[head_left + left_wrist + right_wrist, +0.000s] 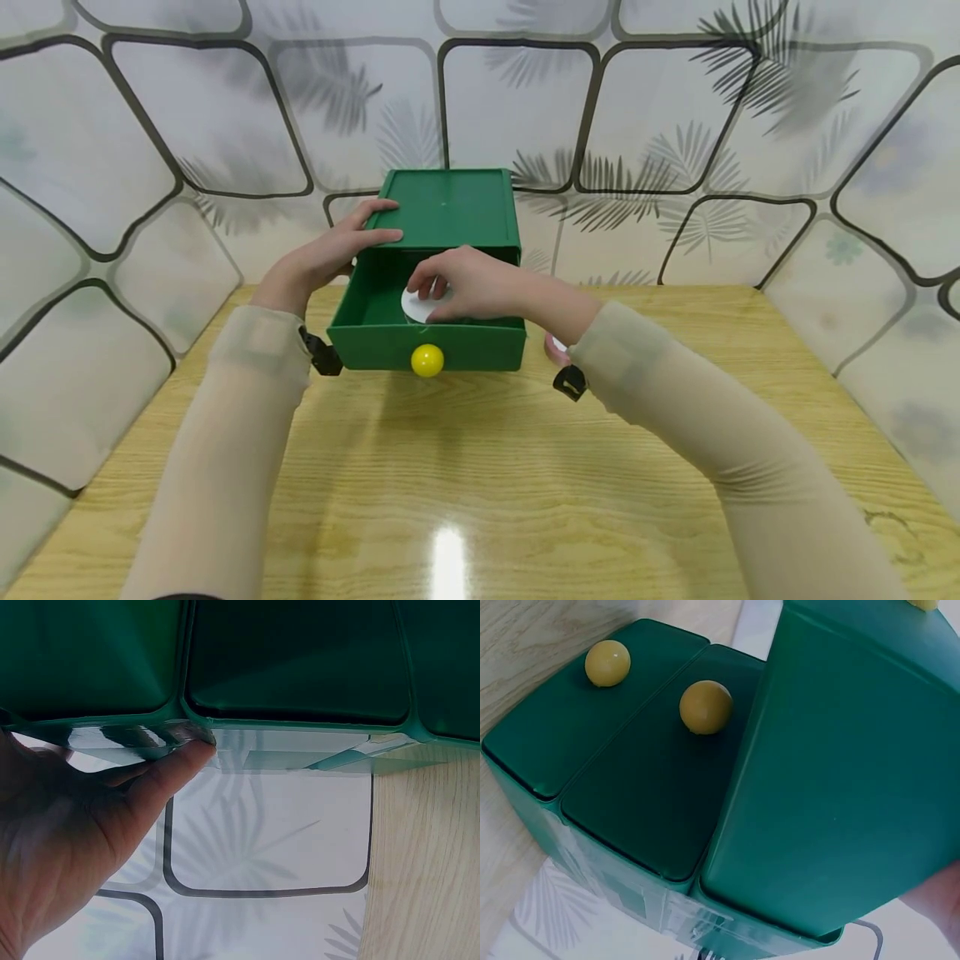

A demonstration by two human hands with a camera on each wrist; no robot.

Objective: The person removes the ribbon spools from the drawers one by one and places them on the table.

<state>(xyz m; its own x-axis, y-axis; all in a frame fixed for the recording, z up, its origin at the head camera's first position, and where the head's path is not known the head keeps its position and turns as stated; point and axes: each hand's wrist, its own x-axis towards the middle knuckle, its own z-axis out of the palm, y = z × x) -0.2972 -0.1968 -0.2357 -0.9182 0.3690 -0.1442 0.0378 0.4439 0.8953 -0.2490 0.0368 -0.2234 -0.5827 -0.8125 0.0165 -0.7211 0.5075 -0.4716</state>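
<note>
A green drawer cabinet (450,204) stands against the wall. Its top drawer (480,346), with a round yellow knob (427,361), is pulled out. My left hand (337,242) rests with fairly straight fingers on the cabinet's top left edge; in the left wrist view its thumb (176,769) presses the side. Inside the drawer, my right hand (472,285) holds a white, flat-topped round object (417,308) between thumb and curled fingers. The hand partly covers this object, so its exact kind cannot be told. Only a bit of the right hand (939,900) shows past the drawer in the right wrist view.
Two lower drawers with yellow knobs (706,707) are closed under the open one. A pink round object (555,348) lies on the wooden table (450,467), right of the cabinet, partly behind the right wrist. Patterned wall covering (517,100) encloses the table's back and sides.
</note>
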